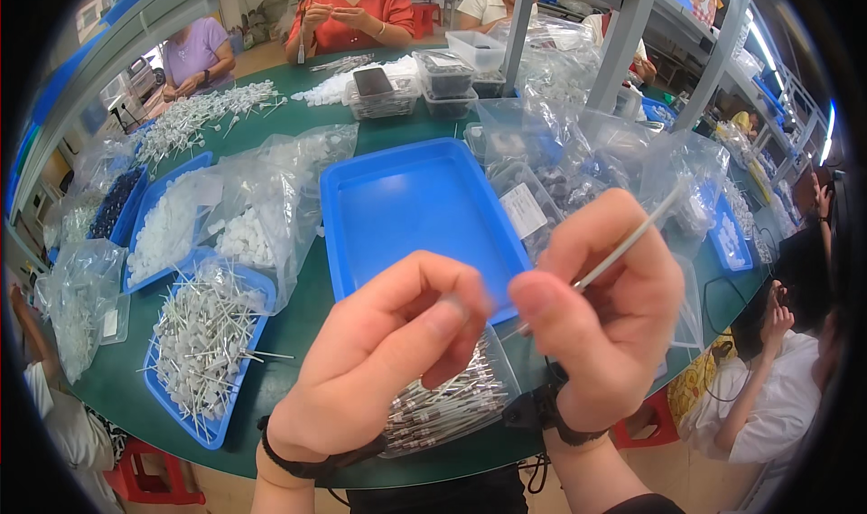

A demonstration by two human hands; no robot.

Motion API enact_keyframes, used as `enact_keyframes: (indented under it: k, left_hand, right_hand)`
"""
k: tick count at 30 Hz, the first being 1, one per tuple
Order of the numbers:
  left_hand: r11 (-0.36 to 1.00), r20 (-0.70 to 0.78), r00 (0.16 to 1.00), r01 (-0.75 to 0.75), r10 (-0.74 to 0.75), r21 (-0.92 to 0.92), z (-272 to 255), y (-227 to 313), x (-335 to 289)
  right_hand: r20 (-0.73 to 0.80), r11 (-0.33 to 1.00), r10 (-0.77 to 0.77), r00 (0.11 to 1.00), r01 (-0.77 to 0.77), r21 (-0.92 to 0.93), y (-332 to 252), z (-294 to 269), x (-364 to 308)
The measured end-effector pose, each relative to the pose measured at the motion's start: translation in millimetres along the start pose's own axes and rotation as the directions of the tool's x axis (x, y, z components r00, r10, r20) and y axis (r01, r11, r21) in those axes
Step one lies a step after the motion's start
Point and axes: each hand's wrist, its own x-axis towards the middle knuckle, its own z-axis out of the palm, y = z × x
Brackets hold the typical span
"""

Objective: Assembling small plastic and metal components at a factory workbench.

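While white-headed sticks fill a small blue tray on the desk, the left hand curls, blurred, its hold impossible to tell; beyond lies a larger blue tray; the right hand pinches a thin pale rod, slanting up rightward.

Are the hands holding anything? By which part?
The right hand grips a thin pale stick by its lower part. I can't tell whether the left hand holds anything.

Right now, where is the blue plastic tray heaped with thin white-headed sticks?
In the head view, that tray sits lower left on the green table, left of the bare left hand.
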Motion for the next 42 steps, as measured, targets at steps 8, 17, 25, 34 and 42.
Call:
enact_keyframes:
  k: [8,17,25,34,42]
  left_hand:
    - [0.923,-0.056,0.986,-0.124,0.154,0.366,12.7,3.7,-7.1]
    - [0.619,0.06,0.883,-0.374,0.466,0.69,8.0,-6.7,-4.8]
    - [0.696,0.024,0.914,-0.326,0.406,0.64,13.4,2.2,-11.5]
    - [0.687,0.028,0.909,-0.333,0.415,0.646,8.7,2.1,-10.7]
    - [0.689,-0.057,0.902,-0.285,0.428,0.667,15.0,3.1,-13.4]
  right_hand:
    - [0.063,0.972,-0.054,0.997,0.038,0.231,6.0,0.4,-0.4]
    - [0.218,0.929,-0.369,0.904,0.362,0.07,15.7,-13.9,7.0]
    - [0.18,0.94,-0.328,0.928,0.301,0.161,17.7,-10.3,1.5]
    - [0.318,0.909,-0.408,0.856,0.412,0.058,20.1,-17.9,5.8]
    - [0.431,0.833,-0.501,0.751,0.553,0.004,17.2,-17.9,6.8]
